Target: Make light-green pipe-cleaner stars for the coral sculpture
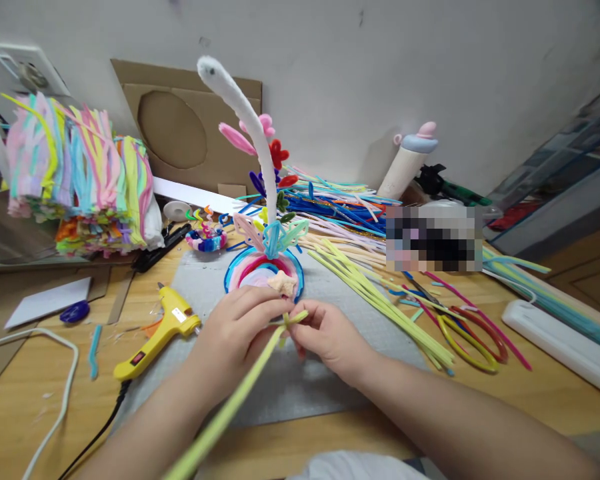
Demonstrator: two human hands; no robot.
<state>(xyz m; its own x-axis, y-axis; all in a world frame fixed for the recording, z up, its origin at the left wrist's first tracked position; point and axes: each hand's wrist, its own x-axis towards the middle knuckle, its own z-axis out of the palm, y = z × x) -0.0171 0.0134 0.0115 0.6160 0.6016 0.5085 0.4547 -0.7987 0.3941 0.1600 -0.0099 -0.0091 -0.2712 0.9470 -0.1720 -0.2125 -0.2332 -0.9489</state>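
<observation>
My left hand (240,327) and my right hand (327,337) meet above the grey mat (320,393). Both pinch a pale yellow pipe cleaner (250,379), which is bent into a small loop at the fingertips; its long end runs down toward the lower left. Just beyond my fingers lies a beige star-shaped piece (281,284), on a round coiled base (300,270) of blue, white and pink. A white stem (260,143) rises from the base, with pink, red, purple and green petals along it and looped leaves near its foot.
A yellow glue gun (160,333) lies left, its black cord trailing. Yellow pipe cleaners (395,307) and scissors (473,343) are on the right. Behind stand pipe-cleaner bundles (80,173), cardboard (180,127) and a white bottle (405,163). A power strip (560,340) sits far right.
</observation>
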